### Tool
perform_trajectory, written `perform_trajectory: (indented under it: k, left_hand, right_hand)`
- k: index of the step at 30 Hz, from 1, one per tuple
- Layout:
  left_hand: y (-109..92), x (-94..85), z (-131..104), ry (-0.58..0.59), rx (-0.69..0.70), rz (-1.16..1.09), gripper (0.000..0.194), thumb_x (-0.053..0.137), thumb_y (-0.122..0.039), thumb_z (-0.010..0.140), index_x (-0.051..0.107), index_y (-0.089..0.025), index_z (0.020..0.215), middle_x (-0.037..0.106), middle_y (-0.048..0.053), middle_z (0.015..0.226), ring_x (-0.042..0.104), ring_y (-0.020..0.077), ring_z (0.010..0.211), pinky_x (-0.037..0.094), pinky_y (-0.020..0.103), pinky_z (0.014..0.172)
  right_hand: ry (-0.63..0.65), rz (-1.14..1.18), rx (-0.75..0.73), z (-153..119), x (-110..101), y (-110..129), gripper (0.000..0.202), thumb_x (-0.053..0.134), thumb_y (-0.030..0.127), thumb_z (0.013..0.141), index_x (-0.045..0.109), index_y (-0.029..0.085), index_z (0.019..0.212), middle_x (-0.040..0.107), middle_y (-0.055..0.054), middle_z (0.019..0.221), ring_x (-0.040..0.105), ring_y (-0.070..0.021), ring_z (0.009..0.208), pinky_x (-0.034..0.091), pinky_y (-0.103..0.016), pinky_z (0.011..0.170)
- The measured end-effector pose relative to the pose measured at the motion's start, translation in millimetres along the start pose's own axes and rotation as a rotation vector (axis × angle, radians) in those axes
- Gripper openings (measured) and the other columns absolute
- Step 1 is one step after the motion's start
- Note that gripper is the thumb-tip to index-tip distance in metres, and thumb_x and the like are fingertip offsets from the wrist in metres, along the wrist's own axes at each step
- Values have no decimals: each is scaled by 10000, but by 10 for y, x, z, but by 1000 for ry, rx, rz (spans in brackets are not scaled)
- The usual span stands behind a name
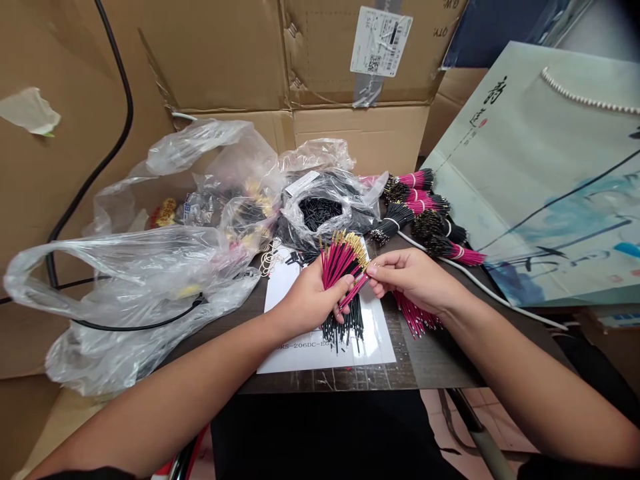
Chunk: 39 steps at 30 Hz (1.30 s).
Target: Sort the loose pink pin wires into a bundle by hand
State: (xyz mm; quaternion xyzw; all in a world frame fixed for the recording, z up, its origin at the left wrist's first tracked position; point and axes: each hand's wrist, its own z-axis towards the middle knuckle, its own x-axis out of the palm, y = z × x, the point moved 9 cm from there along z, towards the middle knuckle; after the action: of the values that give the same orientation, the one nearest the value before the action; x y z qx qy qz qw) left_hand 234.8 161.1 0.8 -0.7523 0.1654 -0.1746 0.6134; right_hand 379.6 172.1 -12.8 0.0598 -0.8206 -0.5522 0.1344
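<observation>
My left hand (313,297) is wrapped round a loose bundle of red and black wires (340,267) with gold-coloured tips fanning out at the top. The thumb and fingers of my right hand (400,273) are pinched together at the bundle's right side, by the gold tips of a red wire. Below my right wrist lies a pile of red wires (417,317). Under the bundle is a white printed sheet (283,357). Just behind stands an open plastic bag (350,213) of small black pieces (320,213).
Tied wire bundles (425,200) lie at the back right, beside a white cable (493,290) and a large pale paper bag (545,200). Clear plastic bags (150,267) spread over the left. Rubber bands (270,259) lie near the sheet. Cardboard boxes (225,60) stand behind.
</observation>
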Motion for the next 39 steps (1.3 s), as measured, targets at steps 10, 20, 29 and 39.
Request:
perform_trajectory:
  k: [10,20,29,39]
  left_hand:
    - [44,-16,5,1,18,39,427,632,-317,952,474,-180,1324,612,-26,680,634,142,515,582,255,454]
    - [66,-72,30,-32,56,90,340,609,-292,961,498,-187,1265,640,7,839,666,132,559,609,270,490]
    - [41,-103,48,-67,72,54,301,612,-291,953,491,-176,1204,623,3,871,640,114,567,617,270,482]
    - [3,-119,28,-68,79,45,327,622,-340,958,504,-160,1203,644,13,859,634,103,544,600,243,479]
  right_hand:
    - [25,-44,-84,4,55,-26,276,866,411,747,767,153,761,711,-22,691,625,-90,569,542,-252,596]
    - [-17,-72,-24,-69,-118,122,298,893,416,679,749,157,711,646,-2,594,565,-90,515,501,-253,520]
    - [144,-682,217,-407,-842,491,303,824,477,776,739,194,707,684,-39,658,624,-141,619,522,-290,616]
    - [24,-863,323,-102,-1152,201,441,842,607,680,685,203,593,652,-42,575,608,-168,524,532,-358,549]
